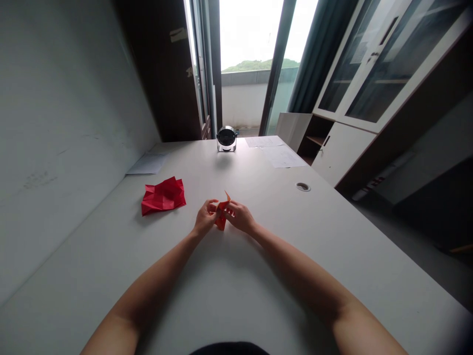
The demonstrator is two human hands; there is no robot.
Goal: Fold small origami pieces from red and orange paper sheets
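Note:
Between my two hands, just above the middle of the white table, is a small folded orange-red paper (220, 223) with a thin point sticking up. My left hand (205, 217) closes on its left side, fingers bent. From the right, my right hand (239, 216) pinches the same paper near its top. Fingers cover part of the paper, so its full shape is hidden. To the left of my hands, a creased sheet of red paper (163, 196) lies on the table, apart from them.
A round black device on a metal stand (226, 138) stands at the table's far edge. White sheets (283, 157) lie at the far right, another sheet (148, 162) at the far left by the wall. A cable hole (303, 187) is near the right edge of the table (229, 296).

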